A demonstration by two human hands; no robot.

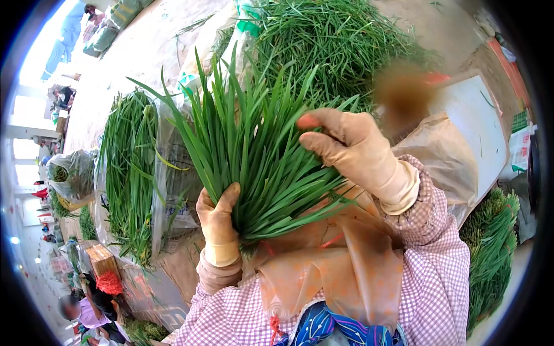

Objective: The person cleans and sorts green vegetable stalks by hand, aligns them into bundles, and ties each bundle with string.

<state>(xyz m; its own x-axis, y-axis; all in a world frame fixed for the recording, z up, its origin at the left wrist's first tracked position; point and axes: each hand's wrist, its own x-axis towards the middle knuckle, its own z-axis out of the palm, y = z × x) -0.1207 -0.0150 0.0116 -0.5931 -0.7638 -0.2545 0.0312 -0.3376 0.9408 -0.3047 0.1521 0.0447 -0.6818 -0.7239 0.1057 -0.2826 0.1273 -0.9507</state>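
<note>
A fanned bunch of garlic chives [248, 155] stands in front of my chest with its leaf tips spread upward. My left hand [219, 216], in a pale rubber glove, is wrapped round the lower part of the bunch, thumb on the near side. At the right side of the leaves is my gloved right hand [360, 153]. Its thumb and bent index finger are apart, with nothing visible between them, and the index fingertip shows reddish through the glove. Below the bunch, a brownish plastic apron [329, 265] covers my lap and checked sleeves.
A large heap of loose chives [329, 52] lies ahead. Left of me, long chives [130, 173] lie on plastic sheeting. On the right are a white board [485, 127] and another green pile [493, 254]. Red ties [109, 282] hang by a wooden block. A person [92, 311] sits far left.
</note>
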